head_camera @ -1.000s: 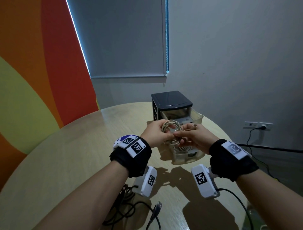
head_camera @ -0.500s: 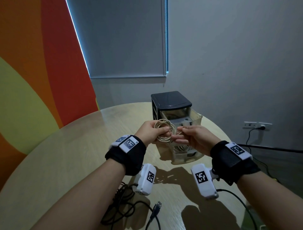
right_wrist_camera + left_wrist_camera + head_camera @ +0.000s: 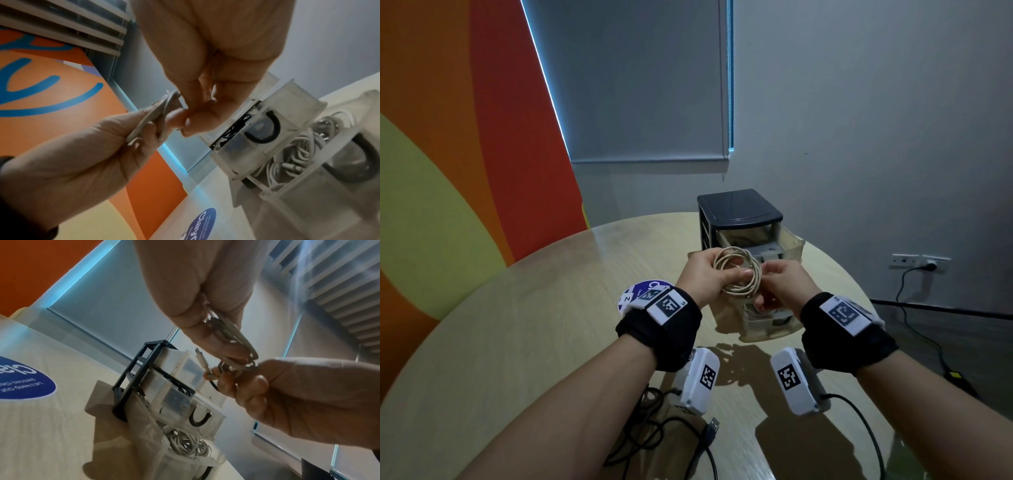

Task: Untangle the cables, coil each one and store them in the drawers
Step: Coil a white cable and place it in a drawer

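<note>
A beige cable coil (image 3: 739,275) hangs in the air in front of the drawer unit (image 3: 738,219), whose clear drawers (image 3: 791,246) stand pulled out. My left hand (image 3: 709,279) pinches the coil (image 3: 230,335) between thumb and fingers. My right hand (image 3: 779,287) pinches the coil's lower right side, where a plug end (image 3: 202,361) sticks out. In the right wrist view the coil (image 3: 156,116) shows edge-on between both hands. A white coiled cable (image 3: 187,446) lies in a lower drawer, and a black cable (image 3: 238,125) in the one above.
A tangle of black cables (image 3: 654,442) with a USB plug (image 3: 711,428) lies on the round wooden table (image 3: 517,325) under my forearms. A blue round sticker (image 3: 633,294) is on the table by my left wrist. A wall socket (image 3: 921,262) with a cord is at the right.
Both hands have lifted the beige coil a little and turned it flatter toward me. My right hand has slid down to the coil's lower right edge.
</note>
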`<state>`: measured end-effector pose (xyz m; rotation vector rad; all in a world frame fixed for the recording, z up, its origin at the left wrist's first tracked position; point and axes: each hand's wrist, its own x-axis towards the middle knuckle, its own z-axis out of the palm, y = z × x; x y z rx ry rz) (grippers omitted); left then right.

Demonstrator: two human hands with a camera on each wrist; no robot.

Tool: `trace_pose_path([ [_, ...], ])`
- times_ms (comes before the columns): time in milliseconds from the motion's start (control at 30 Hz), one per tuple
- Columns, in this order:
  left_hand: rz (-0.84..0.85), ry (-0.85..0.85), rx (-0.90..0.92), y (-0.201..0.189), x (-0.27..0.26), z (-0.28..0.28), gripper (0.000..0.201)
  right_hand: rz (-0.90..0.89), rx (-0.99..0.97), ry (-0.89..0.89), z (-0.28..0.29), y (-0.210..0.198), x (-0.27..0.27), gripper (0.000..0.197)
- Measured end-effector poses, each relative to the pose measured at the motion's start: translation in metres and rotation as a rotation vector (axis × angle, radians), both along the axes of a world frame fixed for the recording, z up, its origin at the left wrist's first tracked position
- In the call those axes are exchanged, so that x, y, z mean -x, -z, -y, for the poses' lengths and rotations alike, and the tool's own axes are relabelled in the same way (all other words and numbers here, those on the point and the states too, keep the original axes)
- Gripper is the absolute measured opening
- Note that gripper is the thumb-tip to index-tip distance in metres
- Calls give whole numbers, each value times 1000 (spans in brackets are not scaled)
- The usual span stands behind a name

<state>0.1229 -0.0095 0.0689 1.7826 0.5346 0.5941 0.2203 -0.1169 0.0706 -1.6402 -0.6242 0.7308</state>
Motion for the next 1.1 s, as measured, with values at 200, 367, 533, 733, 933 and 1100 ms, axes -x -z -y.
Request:
trace_pose_path([
  [200, -4, -49, -57, -2, -5, 2, 31, -46, -21, -124, 3, 0, 3, 24],
  [367, -72, -38, -96, 2, -6, 2, 26, -206, -97, -154, 5, -5, 4, 24],
  [533, -80, -36, -152, 1, -5, 1, 16, -108, -56, -144, 4, -5, -1, 31],
  [733, -31, 37, 36, 2, -2, 2, 13, -123, -9, -211, 8, -3, -7, 29],
  [933, 48, 21, 265, -2, -4, 4, 21, -298, -103, -246, 7, -3, -5, 24],
  [1100, 25, -73, 241, -6, -6, 5, 24, -329, -117, -224, 6, -6, -5, 31],
])
